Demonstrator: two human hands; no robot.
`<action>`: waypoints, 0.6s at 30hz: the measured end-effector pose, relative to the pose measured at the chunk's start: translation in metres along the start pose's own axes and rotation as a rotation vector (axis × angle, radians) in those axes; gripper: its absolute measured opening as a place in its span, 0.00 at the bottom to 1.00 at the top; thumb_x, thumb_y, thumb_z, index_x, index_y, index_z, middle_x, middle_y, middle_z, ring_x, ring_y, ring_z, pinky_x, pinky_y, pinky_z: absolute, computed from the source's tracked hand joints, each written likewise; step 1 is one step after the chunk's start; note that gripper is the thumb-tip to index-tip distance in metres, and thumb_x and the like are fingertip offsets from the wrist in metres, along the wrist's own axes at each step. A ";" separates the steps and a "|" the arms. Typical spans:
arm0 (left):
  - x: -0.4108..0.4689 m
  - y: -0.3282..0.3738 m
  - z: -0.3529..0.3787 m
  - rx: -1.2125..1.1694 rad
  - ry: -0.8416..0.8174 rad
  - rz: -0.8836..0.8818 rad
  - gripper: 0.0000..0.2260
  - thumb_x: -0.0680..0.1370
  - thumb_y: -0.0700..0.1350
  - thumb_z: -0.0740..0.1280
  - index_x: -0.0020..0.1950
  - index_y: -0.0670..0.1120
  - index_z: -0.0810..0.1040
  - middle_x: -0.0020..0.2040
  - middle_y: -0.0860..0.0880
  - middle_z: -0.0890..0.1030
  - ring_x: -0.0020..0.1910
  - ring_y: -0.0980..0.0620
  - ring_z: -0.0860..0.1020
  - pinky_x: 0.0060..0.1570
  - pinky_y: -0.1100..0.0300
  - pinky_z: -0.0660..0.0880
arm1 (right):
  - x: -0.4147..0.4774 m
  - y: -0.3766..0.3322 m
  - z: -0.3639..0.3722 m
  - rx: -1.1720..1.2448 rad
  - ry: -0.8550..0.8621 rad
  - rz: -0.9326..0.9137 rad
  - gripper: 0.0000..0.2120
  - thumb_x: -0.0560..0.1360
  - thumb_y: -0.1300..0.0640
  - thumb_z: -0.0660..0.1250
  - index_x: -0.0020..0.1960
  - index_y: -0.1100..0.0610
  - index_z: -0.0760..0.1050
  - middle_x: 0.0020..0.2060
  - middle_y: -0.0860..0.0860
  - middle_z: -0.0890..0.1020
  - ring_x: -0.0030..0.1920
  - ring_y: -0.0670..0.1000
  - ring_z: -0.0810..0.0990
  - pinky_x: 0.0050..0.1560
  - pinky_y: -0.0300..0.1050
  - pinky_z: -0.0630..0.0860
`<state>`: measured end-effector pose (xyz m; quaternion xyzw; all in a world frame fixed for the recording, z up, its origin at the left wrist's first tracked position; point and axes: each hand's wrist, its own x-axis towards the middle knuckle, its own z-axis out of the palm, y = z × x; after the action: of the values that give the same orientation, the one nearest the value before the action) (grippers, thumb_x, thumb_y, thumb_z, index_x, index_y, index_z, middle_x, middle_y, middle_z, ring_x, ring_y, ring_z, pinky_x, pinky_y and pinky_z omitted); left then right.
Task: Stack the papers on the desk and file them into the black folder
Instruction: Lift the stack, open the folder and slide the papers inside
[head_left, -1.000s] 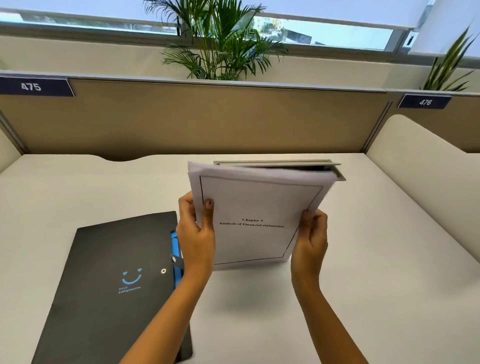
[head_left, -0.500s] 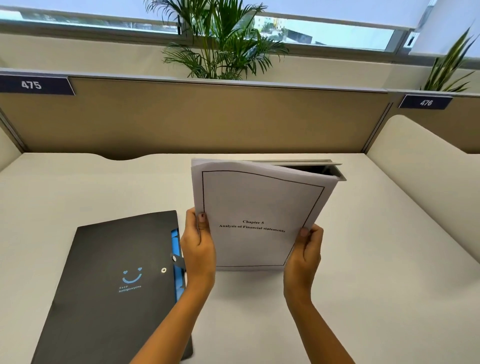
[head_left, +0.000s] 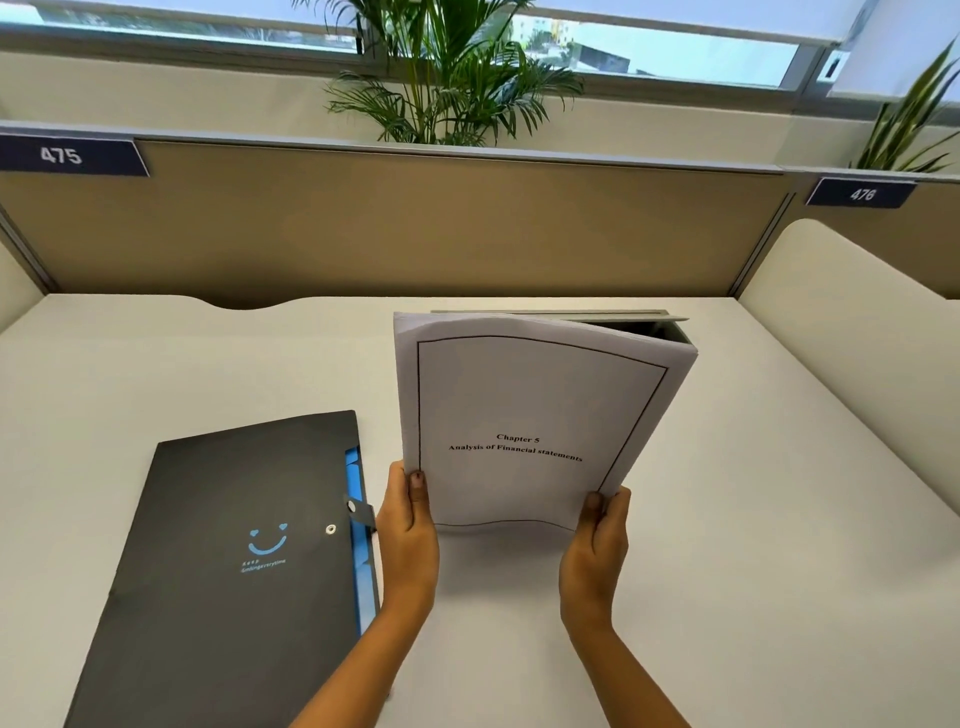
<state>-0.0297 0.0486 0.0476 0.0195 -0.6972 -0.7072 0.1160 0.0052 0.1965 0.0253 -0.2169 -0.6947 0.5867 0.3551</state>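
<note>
A stack of white papers (head_left: 530, 405) stands upright on its bottom edge on the desk, its front sheet reading "Chapter 5, Analysis of Financial statements". My left hand (head_left: 408, 530) grips the stack's lower left corner and my right hand (head_left: 597, 540) grips its lower right corner. The black folder (head_left: 234, 566) with a blue smiley face lies flat and closed on the desk to the left, its snap tab and blue inner edge just beside my left hand.
A grey cable hatch (head_left: 623, 319) stands open in the white desk (head_left: 779, 519) right behind the papers. Tan partition panels (head_left: 363, 223) close the back and a white divider (head_left: 857, 291) the right side. Potted plants stand behind the partition.
The stack has come down from a lifted tilt until its bottom edge rests on the desk. Both hands slid lower along its sides to the bottom corners.
</note>
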 end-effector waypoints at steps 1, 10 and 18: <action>-0.002 -0.003 0.000 0.018 -0.010 -0.018 0.09 0.81 0.41 0.54 0.53 0.52 0.72 0.48 0.56 0.78 0.46 0.71 0.77 0.45 0.76 0.75 | -0.002 0.003 0.000 -0.004 -0.014 0.015 0.17 0.81 0.65 0.52 0.43 0.44 0.66 0.40 0.43 0.75 0.40 0.40 0.74 0.44 0.22 0.70; -0.001 -0.003 -0.010 0.230 0.057 0.031 0.10 0.80 0.40 0.59 0.55 0.37 0.77 0.38 0.50 0.78 0.34 0.58 0.74 0.38 0.70 0.74 | 0.002 0.005 -0.013 -0.160 -0.090 -0.053 0.07 0.82 0.61 0.53 0.51 0.55 0.69 0.42 0.45 0.78 0.42 0.50 0.77 0.42 0.30 0.74; 0.001 0.013 -0.040 0.311 -0.028 -0.047 0.09 0.80 0.41 0.59 0.46 0.48 0.78 0.39 0.40 0.82 0.35 0.47 0.76 0.37 0.49 0.76 | 0.009 -0.013 -0.035 -0.085 -0.376 0.117 0.10 0.80 0.60 0.58 0.54 0.48 0.74 0.46 0.42 0.83 0.47 0.45 0.82 0.46 0.36 0.77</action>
<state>-0.0214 0.0090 0.0593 0.0437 -0.7992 -0.5933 0.0855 0.0270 0.2235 0.0426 -0.1584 -0.7591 0.6067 0.1750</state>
